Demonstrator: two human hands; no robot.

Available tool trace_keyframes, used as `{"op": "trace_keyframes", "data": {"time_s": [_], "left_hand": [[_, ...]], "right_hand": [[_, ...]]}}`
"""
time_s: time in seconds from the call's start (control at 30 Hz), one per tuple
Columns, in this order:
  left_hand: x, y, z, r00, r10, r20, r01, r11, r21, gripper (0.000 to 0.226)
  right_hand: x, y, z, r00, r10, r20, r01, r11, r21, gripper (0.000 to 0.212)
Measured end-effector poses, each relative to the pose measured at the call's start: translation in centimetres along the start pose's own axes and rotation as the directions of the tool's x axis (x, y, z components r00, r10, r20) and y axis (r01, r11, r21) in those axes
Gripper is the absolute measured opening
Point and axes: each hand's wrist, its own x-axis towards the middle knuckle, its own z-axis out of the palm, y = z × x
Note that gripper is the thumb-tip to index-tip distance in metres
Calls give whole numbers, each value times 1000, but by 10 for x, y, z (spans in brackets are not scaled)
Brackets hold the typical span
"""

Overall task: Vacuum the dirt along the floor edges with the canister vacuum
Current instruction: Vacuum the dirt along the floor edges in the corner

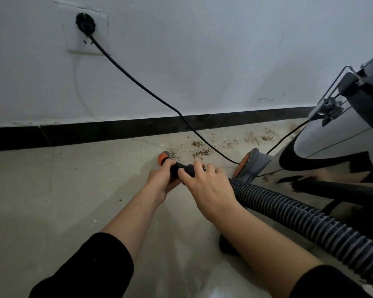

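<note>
Both hands hold the black nozzle end (182, 168) of the vacuum hose low over the floor. My left hand (162, 179) grips it just behind its orange tip (163, 158). My right hand (209, 186) curls over the black grip where the ribbed hose (299, 216) begins. The orange tip sits at the left edge of a patch of brown dirt (199, 148) scattered on the beige floor beside the black skirting (116, 131). The silver canister vacuum (336, 145) stands at the right, with an orange-hubbed wheel (244, 163).
A black power cord (146, 89) runs from a plug in the white wall socket (85, 24) down across the dirt to the canister. More dirt specks (265, 136) lie along the skirting near the canister. A metal latch (329, 108) sticks out of the canister.
</note>
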Motion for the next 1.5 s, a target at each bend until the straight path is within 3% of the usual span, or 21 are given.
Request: {"op": "trace_keyframes", "data": {"time_s": [0.93, 1.17, 1.5], "left_hand": [[-53, -30, 9, 984, -96, 149, 112, 988, -104, 16], [-67, -37, -19, 985, -102, 141, 119, 986, -118, 16], [-85, -42, -80, 998, -61, 24, 65, 975, -214, 16]], "right_hand": [[-49, 18, -12, 992, -92, 86, 100, 989, -104, 63], [-64, 4, -25, 980, -187, 71, 194, 975, -107, 60], [-65, -39, -37, 943, -333, 9, 332, 939, -94, 61]]}}
